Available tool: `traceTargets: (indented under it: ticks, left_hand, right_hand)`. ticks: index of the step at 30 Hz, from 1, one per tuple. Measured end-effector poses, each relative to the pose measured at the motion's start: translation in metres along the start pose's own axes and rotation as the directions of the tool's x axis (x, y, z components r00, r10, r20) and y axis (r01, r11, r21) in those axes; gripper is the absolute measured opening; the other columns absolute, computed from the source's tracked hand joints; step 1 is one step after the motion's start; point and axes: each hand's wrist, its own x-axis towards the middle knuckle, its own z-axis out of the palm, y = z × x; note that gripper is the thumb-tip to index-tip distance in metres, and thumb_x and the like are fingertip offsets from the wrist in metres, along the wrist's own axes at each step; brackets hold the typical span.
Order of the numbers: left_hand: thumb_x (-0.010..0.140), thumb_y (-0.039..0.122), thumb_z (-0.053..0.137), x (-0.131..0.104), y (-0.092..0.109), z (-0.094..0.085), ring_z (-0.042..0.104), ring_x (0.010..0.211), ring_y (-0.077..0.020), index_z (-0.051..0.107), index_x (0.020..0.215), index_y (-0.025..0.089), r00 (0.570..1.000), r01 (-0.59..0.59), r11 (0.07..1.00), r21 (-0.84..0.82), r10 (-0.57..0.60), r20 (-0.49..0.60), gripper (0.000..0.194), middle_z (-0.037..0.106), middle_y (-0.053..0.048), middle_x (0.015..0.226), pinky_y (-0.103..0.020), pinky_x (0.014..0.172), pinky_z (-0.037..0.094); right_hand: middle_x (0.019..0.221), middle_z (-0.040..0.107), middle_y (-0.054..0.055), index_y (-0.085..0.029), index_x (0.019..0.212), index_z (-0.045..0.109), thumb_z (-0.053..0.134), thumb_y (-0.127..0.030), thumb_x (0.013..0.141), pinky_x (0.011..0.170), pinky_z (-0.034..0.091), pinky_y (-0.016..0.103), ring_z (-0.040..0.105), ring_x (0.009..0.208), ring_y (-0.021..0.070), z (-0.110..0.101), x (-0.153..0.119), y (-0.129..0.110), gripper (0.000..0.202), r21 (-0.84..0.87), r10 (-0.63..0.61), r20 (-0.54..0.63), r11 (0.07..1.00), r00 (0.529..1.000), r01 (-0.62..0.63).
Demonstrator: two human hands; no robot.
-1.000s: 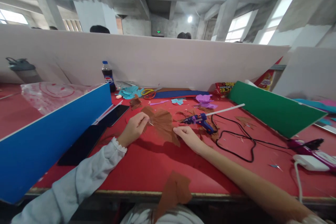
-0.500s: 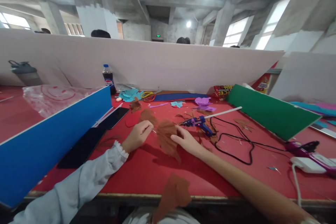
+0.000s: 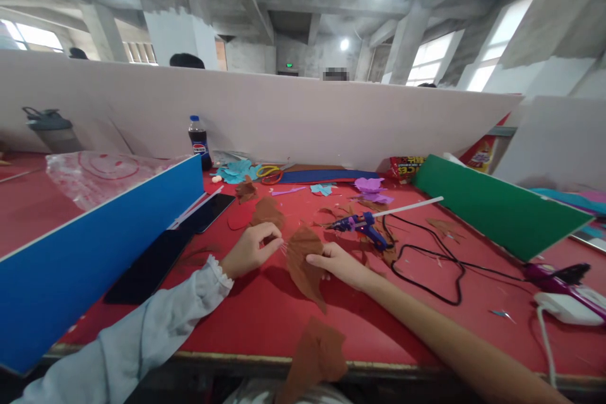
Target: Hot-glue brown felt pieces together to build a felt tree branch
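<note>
My right hand (image 3: 338,265) is closed on a brown crepe paper piece (image 3: 303,255), thumb on its face, and holds it just above the red table. To its left, my left hand (image 3: 255,249) is closed in a pinch beside the paper's left edge. Thin pale strands run between those fingertips and the paper; what the pinch holds is too small to make out. Behind my left hand lies another brown paper piece (image 3: 268,211). One more brown paper piece (image 3: 317,350) hangs over the front table edge. A blue glue gun (image 3: 360,225) with a white glue stick rests beyond my right hand.
A blue board (image 3: 108,240) stands at left beside dark phone-like slabs (image 3: 146,271); a green board (image 3: 497,205) stands at right. The glue gun's black cable (image 3: 445,300) loops across the table (image 3: 379,334). Scissors (image 3: 269,173), a cola bottle (image 3: 199,142) and paper scraps lie or stand towards the back.
My left hand has turned slightly, its pinch still near the paper's edge. The brown paper in my right hand has tilted and shifted a little lower. The whole view has moved slightly.
</note>
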Motion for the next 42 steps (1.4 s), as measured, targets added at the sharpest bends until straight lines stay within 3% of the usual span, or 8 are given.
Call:
traceTargets:
  ticks: [13,17,23,27,29,31,34,42]
  left_hand:
    - [0.086,0.030,0.039,0.003,0.001,-0.003,0.049,0.061,-0.0104,0.053,0.077,0.016,0.993,0.065,0.997,-0.050,-0.070,-0.094,0.021,0.055,0.001,0.069,-0.021,0.056,0.038]
    - [0.088,0.026,0.034,0.005,-0.008,-0.030,0.055,0.076,-0.0140,0.054,0.084,0.017,0.936,0.036,0.980,0.198,0.036,-0.350,0.023,0.060,-0.003,0.081,-0.025,0.072,0.042]
    - [0.086,0.027,0.038,0.003,-0.036,-0.072,0.056,0.079,-0.0167,0.059,0.078,0.017,0.883,0.168,0.838,0.519,0.106,-0.458,0.024,0.063,-0.005,0.081,-0.026,0.074,0.039]
    - [0.088,0.035,0.031,0.004,-0.032,-0.059,0.055,0.066,-0.0141,0.061,0.078,0.016,0.973,0.180,0.955,0.235,-0.137,-0.185,0.037,0.061,-0.003,0.071,-0.024,0.063,0.039]
    - [0.089,0.039,0.025,0.003,-0.020,-0.042,0.053,0.057,-0.0125,0.062,0.078,0.014,0.966,0.238,0.971,-0.002,-0.236,0.108,0.046,0.059,-0.002,0.063,-0.022,0.055,0.039]
    - [0.087,0.039,0.032,0.001,-0.006,-0.023,0.053,0.061,-0.0120,0.062,0.082,0.014,0.933,0.221,0.969,-0.110,-0.177,0.315,0.040,0.059,-0.001,0.066,-0.021,0.057,0.039]
    - [0.081,0.039,0.046,-0.003,0.008,0.000,0.051,0.065,-0.0113,0.057,0.073,0.015,0.952,0.180,0.976,-0.126,-0.141,0.271,0.028,0.058,0.001,0.068,-0.021,0.061,0.037]
    - [0.081,0.042,0.046,-0.007,0.006,0.021,0.045,0.051,-0.0088,0.050,0.067,0.014,0.878,0.413,0.842,-0.347,-0.266,0.398,0.031,0.050,0.003,0.057,-0.019,0.048,0.032]
  right_hand:
    - [0.037,0.047,-0.003,-0.017,0.046,0.049,0.054,-0.065,0.066,0.038,0.030,0.019,0.042,0.035,0.0070,0.002,-0.001,-0.002,0.053,-0.121,0.014,-0.075,0.992,0.997,-0.023]
    - [0.036,0.047,-0.002,-0.017,0.045,0.049,0.054,-0.066,0.067,0.037,0.030,0.020,0.042,0.033,0.0073,0.002,-0.003,-0.002,0.054,-0.118,-0.008,-0.119,0.993,0.993,-0.006]
    - [0.035,0.047,-0.002,-0.017,0.043,0.049,0.054,-0.065,0.066,0.036,0.030,0.020,0.041,0.032,0.0069,0.005,-0.004,-0.003,0.054,-0.112,0.011,-0.125,0.993,0.992,-0.025]
    - [0.035,0.047,-0.003,-0.017,0.046,0.048,0.055,-0.066,0.065,0.035,0.029,0.019,0.040,0.032,0.0065,0.006,-0.002,-0.001,0.053,-0.058,0.022,-0.176,0.998,0.984,-0.033]
    - [0.035,0.047,-0.003,-0.017,0.048,0.048,0.054,-0.066,0.065,0.035,0.029,0.019,0.040,0.032,0.0066,0.006,0.000,0.000,0.052,-0.023,0.022,-0.228,0.999,0.973,-0.028]
    - [0.035,0.046,-0.003,-0.017,0.048,0.048,0.053,-0.065,0.067,0.035,0.027,0.019,0.039,0.032,0.0063,0.007,0.002,0.002,0.052,-0.018,0.009,-0.279,1.000,0.960,-0.015]
    - [0.035,0.046,-0.003,-0.017,0.047,0.049,0.051,-0.063,0.070,0.035,0.025,0.020,0.036,0.031,0.0062,0.008,0.004,0.003,0.051,-0.061,-0.021,-0.322,0.998,0.946,0.001]
    - [0.040,0.049,-0.002,-0.018,0.045,0.049,0.052,-0.051,0.076,0.042,0.031,0.021,0.042,0.039,0.0085,0.013,0.004,0.005,0.045,-0.191,-0.149,-0.380,0.978,0.913,0.080]
